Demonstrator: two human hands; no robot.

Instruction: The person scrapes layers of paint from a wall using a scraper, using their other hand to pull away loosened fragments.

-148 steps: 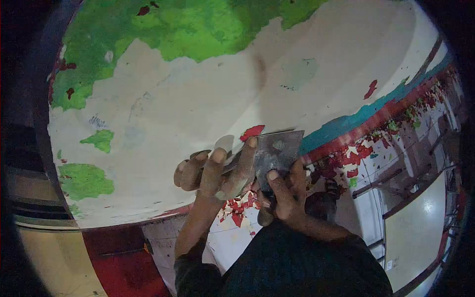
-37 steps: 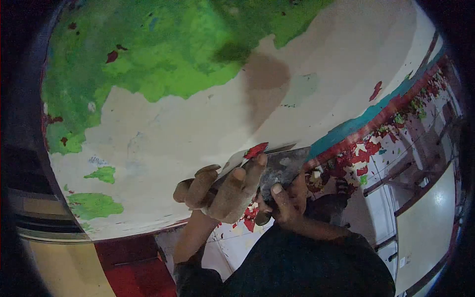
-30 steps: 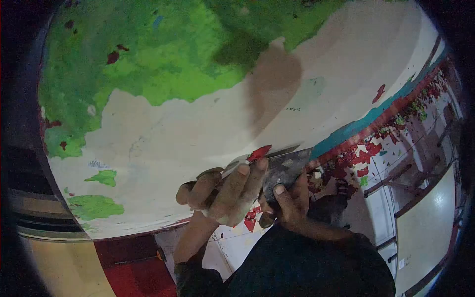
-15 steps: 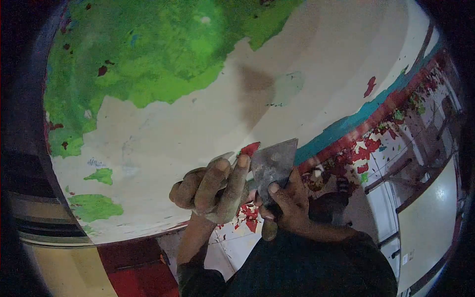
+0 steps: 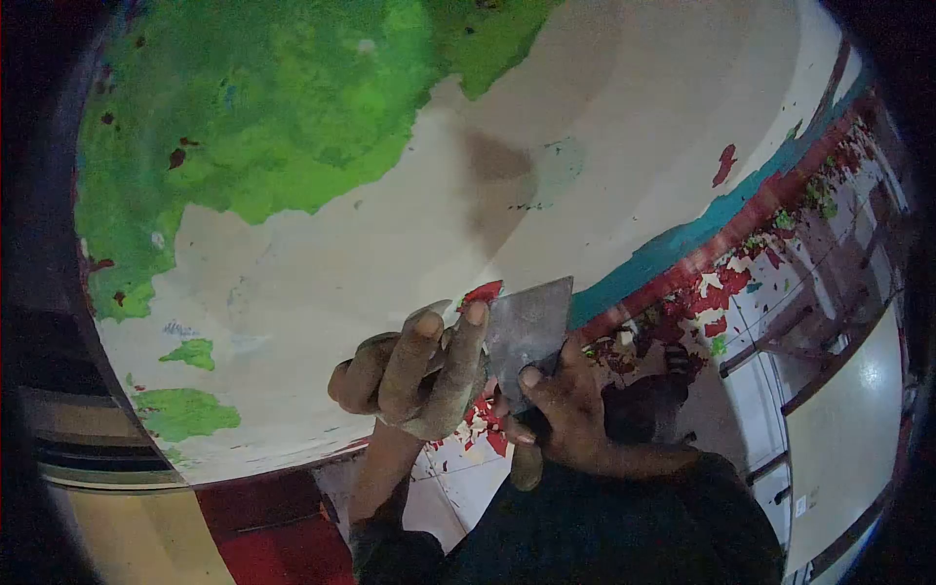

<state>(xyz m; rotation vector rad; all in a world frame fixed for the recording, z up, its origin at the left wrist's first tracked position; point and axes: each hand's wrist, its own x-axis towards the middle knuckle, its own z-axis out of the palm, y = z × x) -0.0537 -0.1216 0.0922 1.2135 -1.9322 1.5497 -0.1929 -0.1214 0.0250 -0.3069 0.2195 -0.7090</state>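
Wall (image 5: 390, 253): pale, scraped bare across its middle, with a large patch of green paint (image 5: 263, 107) at upper left and two small green remnants at lower left.

Left hand (image 5: 409, 370): left of the scraper, fingers curled and pressed against the blade's left edge, fingertips pointing up; whether anything lay inside the curl could not be told.

Red paint fleck (image 5: 483, 292): on the wall, just above the left hand's fingertips and touching the scraper's upper left corner.

Scraper (image 5: 526, 327): broad metal blade, tilted, its top edge against the wall; handle end showing below the hands.

Right hand (image 5: 561, 409): below and right of the scraper, clenched around its handle, thumb laid on the blade.

Teal and red stripes (image 5: 702, 229): right of the scraper, along the wall's foot.

Paint chips (image 5: 721, 292): red and green, strewn over the tiled floor (image 5: 829, 429) right of the scraper.
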